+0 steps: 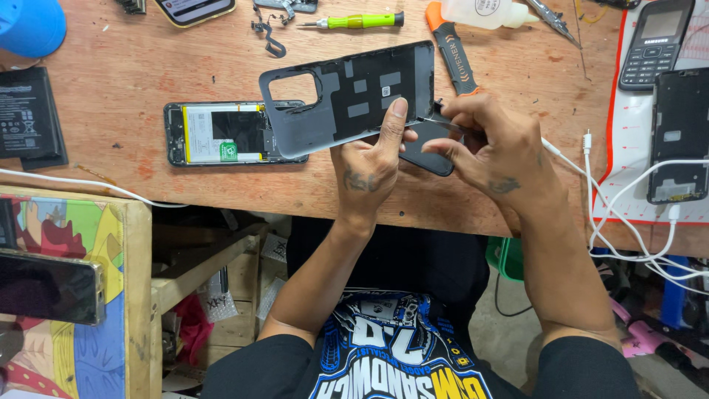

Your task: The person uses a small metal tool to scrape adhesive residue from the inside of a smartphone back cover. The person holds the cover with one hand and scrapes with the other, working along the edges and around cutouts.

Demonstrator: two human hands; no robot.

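You sat at a phone repair workshop. The worn wooden desk (pixel 221 185) in front of you carried an opened phone (pixel 229 133) with its battery showing, a loose back cover (pixel 354 92), a spare battery (pixel 29 111) at the left edge, a green-handled screwdriver (pixel 358 21), an orange-handled tool (pixel 452 52) and a squeeze bottle (pixel 484 11). To your right lay a keypad phone (pixel 656 44), another stripped phone (pixel 679 133) and white charging cables (pixel 628 214). Under the desk were rough wooden shelves (pixel 199 266) with scraps.
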